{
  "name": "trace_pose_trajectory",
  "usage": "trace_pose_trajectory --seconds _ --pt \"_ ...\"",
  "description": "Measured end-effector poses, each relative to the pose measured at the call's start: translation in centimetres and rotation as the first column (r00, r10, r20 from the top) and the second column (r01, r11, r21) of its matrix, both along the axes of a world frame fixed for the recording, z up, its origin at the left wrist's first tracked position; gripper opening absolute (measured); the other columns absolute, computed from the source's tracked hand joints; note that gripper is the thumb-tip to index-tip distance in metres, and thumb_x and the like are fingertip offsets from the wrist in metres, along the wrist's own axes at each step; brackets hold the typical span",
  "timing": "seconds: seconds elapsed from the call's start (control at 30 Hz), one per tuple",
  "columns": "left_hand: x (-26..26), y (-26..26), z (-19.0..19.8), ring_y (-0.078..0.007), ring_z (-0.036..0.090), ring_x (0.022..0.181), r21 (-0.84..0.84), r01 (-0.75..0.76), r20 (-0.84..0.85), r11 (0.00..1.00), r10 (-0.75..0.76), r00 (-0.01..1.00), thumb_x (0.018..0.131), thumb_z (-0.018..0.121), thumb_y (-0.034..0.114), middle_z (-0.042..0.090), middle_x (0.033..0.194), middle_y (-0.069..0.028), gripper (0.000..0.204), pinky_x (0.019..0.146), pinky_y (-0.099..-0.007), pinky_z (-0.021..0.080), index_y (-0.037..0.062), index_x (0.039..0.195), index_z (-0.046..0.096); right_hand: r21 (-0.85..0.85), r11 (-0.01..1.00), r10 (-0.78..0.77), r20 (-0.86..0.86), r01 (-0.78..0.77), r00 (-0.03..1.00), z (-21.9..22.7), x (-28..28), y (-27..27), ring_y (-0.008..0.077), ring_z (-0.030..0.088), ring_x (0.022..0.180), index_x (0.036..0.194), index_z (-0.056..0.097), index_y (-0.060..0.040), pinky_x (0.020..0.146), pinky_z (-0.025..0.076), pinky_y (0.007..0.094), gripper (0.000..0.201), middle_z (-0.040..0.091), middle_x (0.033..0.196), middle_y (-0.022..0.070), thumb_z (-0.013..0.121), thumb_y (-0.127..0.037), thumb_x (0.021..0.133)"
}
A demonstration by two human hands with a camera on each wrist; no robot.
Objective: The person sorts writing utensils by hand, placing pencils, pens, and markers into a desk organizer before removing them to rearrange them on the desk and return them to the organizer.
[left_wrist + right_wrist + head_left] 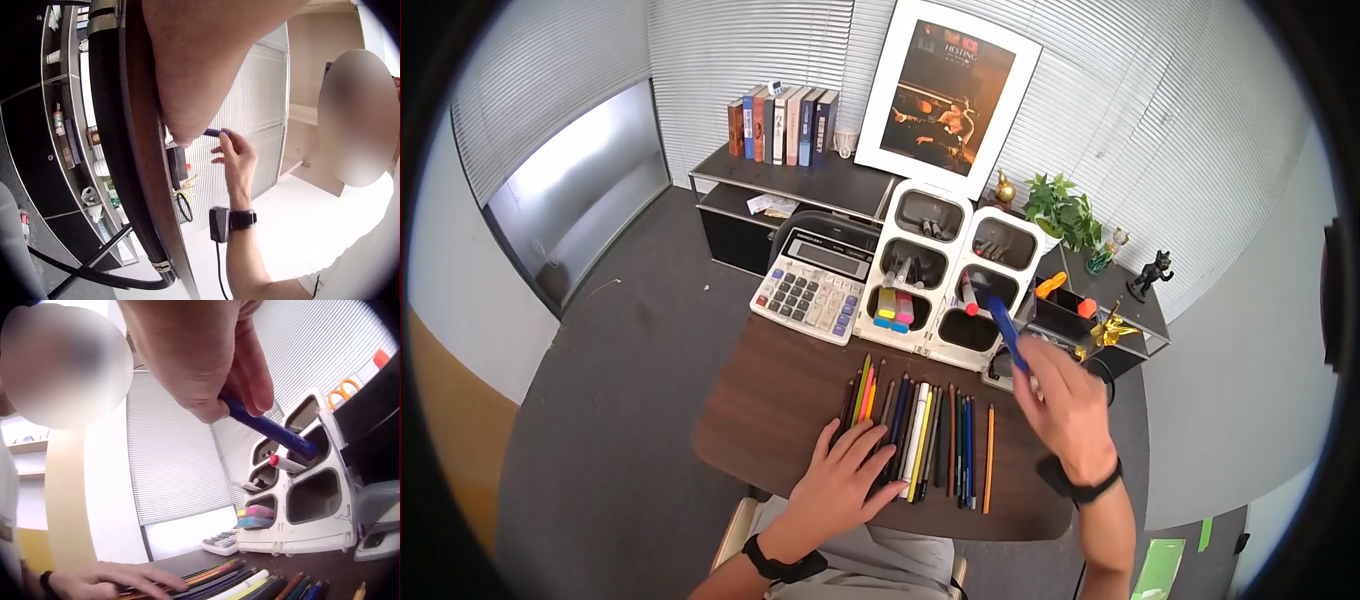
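Observation:
My right hand (pixel 1065 405) pinches a blue marker (pixel 1003 325) between thumb and fingers, its far end at the middle right compartment of the white organizer (pixel 935 347). In the right wrist view, the blue marker (pixel 269 430) points into that compartment beside a red-capped marker (pixel 289 464). My left hand (pixel 847 478) rests, fingers spread, over the left part of a row of pencils and pens on the brown table (pixel 770 400). An orange pencil (pixel 989 460) lies apart at the row's right end. Highlighters (pixel 895 309) stand in the lower left compartment.
A calculator (pixel 811 288) leans left of the organizer. To its right are a black holder (pixel 1062 316) with orange-handled scissors (pixel 1052 284) and a golden figure (pixel 1112 331). Behind stand books (pixel 785 127), a framed poster (pixel 948 97) and a plant (pixel 1062 210).

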State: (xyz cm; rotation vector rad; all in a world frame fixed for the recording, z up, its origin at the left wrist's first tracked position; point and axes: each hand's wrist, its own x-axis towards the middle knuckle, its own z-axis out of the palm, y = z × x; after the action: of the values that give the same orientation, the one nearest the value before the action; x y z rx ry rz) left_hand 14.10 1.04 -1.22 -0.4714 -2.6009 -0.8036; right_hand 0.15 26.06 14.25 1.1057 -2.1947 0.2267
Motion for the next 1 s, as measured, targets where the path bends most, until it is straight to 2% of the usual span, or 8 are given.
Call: trace_pose_trajectory --seconds 0.13,0.23,0.43,0.53,0.73,0.83,0.9,1.0 --pt "0.0 0.0 0.4 -0.0354 0.053 0.144 -0.006 -0.002 0.015 1.000 0.002 1.000 0.097 0.079 0.042 0.060 0.149 -0.0161 0.050 0.126 -0.0615 0.032 0.0046 0.129 0.072 0.182 0.982 0.055 0.030 -0.060 0.998 -2.3 5.4 4.0 0.0181 0.077 0.079 0.119 0.078 -0.0028 0.064 0.063 0.0295 0.034 0.078 0.123 0.0129 0.087 -0.011 0.087" --pt "-0.3 0.1 0.5 -0.0365 0.054 0.144 -0.007 0.018 0.031 1.000 -0.018 0.999 0.096 0.081 0.041 0.060 0.150 -0.0159 0.050 0.125 -0.0627 0.032 0.0050 0.129 0.071 0.375 0.923 0.033 0.147 -0.086 0.989 -5.5 8.7 6.0 0.0186 0.078 0.086 0.121 0.077 -0.0028 0.069 0.064 0.0283 0.031 0.076 0.128 0.0125 0.079 -0.012 0.092" --pt "-0.3 0.1 0.6 -0.0370 0.054 0.143 -0.011 0.021 0.034 1.000 -0.021 0.999 0.094 0.082 0.040 0.060 0.149 -0.0160 0.052 0.125 -0.0638 0.032 0.0054 0.131 0.069 0.331 0.930 0.068 0.270 -0.159 0.960 -8.7 9.2 6.9 0.0227 0.077 0.103 0.121 0.075 -0.0015 0.084 0.066 0.0319 0.031 0.072 0.132 0.0150 0.077 -0.013 0.092" --pt "-0.3 0.1 0.3 -0.0361 0.055 0.142 -0.022 0.011 0.007 1.000 -0.011 1.000 0.097 0.078 0.045 0.061 0.147 -0.0176 0.052 0.123 -0.0642 0.034 0.0024 0.126 0.073 0.320 0.932 0.049 0.359 -0.172 0.932 -9.2 9.3 7.1 0.0237 0.076 0.108 0.118 0.074 -0.0019 0.087 0.066 0.0332 0.029 0.072 0.129 0.0139 0.078 -0.014 0.092" --pt "-0.1 0.2 0.4 -0.0361 0.054 0.143 -0.008 0.004 0.028 1.000 -0.003 1.000 0.095 0.081 0.041 0.060 0.149 -0.0163 0.051 0.125 -0.0638 0.032 0.0040 0.130 0.071 0.177 0.962 0.128 0.384 -0.209 0.914 -7.1 7.3 6.5 0.0263 0.077 0.101 0.120 0.074 -0.0015 0.088 0.066 0.0352 0.032 0.075 0.122 0.0133 0.082 -0.011 0.090" --pt "-0.2 0.1 0.5 -0.0349 0.055 0.143 -0.014 0.000 0.006 1.000 0.000 1.000 0.096 0.081 0.042 0.061 0.148 -0.0158 0.050 0.125 -0.0626 0.033 0.0037 0.127 0.073 0.122 0.989 0.045 0.319 -0.088 0.947 -5.4 4.0 4.7 0.0313 0.078 0.103 0.123 0.073 0.0000 0.090 0.066 0.0380 0.033 0.076 0.122 0.0151 0.081 -0.007 0.091" --pt "-0.1 0.1 0.2 -0.0342 0.055 0.142 -0.005 0.001 -0.011 1.000 -0.001 1.000 0.096 0.081 0.041 0.062 0.148 -0.0149 0.049 0.125 -0.0618 0.033 0.0038 0.126 0.074 -0.006 1.000 0.020 0.272 -0.019 0.962 -4.3 1.4 2.3 0.0362 0.076 0.109 0.128 0.071 0.0010 0.092 0.065 0.0407 0.034 0.074 0.129 0.0180 0.078 -0.005 0.094" --pt "-0.1 0.1 0.6 -0.0332 0.056 0.141 0.005 -0.011 -0.027 1.000 0.011 1.000 0.096 0.081 0.039 0.064 0.146 -0.0132 0.045 0.125 -0.0604 0.034 0.0037 0.123 0.075 -0.086 0.995 -0.022 0.377 0.059 0.926 -3.2 -2.2 -1.3 0.0416 0.073 0.114 0.142 0.061 0.0017 0.094 0.063 0.0461 0.046 0.063 0.145 0.0218 0.073 -0.003 0.098"
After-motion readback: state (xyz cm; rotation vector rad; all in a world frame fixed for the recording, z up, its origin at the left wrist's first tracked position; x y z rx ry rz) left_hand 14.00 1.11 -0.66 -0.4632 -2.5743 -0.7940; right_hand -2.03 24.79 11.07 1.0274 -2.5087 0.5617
